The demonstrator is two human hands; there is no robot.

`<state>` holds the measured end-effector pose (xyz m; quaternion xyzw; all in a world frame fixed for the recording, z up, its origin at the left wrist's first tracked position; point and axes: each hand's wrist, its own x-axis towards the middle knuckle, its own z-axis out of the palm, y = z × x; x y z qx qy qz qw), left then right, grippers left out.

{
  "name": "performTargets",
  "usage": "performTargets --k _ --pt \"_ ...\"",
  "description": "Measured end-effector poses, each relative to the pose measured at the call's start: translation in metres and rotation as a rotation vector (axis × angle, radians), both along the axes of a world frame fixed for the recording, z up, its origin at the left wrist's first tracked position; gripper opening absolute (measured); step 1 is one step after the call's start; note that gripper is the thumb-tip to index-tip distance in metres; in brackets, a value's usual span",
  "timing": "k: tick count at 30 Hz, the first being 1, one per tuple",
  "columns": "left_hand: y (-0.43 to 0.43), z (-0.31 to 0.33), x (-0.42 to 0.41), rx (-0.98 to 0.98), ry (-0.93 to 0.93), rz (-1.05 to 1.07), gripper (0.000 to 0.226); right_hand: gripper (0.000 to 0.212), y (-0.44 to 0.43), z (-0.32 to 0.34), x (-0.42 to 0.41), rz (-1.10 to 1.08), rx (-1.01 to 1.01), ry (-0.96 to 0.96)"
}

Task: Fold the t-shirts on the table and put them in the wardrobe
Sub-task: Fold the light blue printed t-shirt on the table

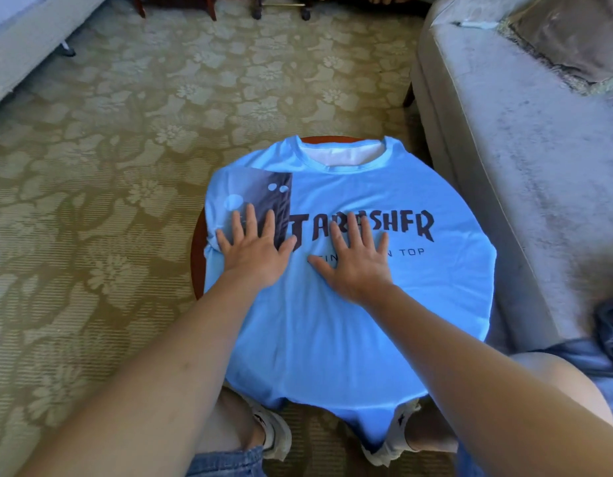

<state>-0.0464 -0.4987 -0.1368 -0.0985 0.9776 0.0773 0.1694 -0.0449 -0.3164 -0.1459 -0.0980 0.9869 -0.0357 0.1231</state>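
A light blue t-shirt [350, 321] lies spread front-up in the middle of the frame, draped over a small round table [196, 256] so that only a strip of the dark reddish rim shows at the left and a sliver behind the collar. The collar points to the top of the frame and the hem hangs off the near edge, toward the bottom. Black lettering runs across the chest, with a smaller line of print under it. At the shirt's left side, one sleeve [264, 201] is turned inward over the chest, showing a dark printed panel with pale spots. Both hands lie flat on the cloth, fingers straight and spread, gripping nothing: the left hand [255, 251] rests on the lower edge of the turned-in sleeve, and the right hand [356, 261] rests just beside it at centre, covering part of the lettering. Bare forearms reach in from the bottom corners. Below the hem, at the bottom of the frame, are two pale shoes [274, 432] and the edge of denim shorts [226, 463]. A grey sofa [504, 132] fills the right side, close to the table, with a brownish cushion [566, 39] in the upper right. A green flower-patterned carpet [109, 149] covers the floor at left and top.
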Motion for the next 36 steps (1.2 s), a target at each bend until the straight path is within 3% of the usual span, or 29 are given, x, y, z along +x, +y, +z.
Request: performTargets --k 9,19,29,36 --pt "-0.038 -0.007 0.001 -0.065 0.089 0.028 0.073 0.085 -0.048 -0.003 -0.001 0.035 -0.006 0.017" --pt "-0.043 0.005 0.007 -0.063 0.005 0.032 0.078 0.08 -0.025 0.005 0.012 0.034 -0.071 -0.053" --pt "0.06 0.018 -0.011 -0.019 0.06 -0.099 0.079 0.07 0.114 0.016 -0.004 -0.37 -0.14 0.063" --pt "0.164 0.014 -0.031 0.042 0.054 -0.248 0.075 0.069 0.177 0.015 -0.004 -0.701 -0.417 0.16"
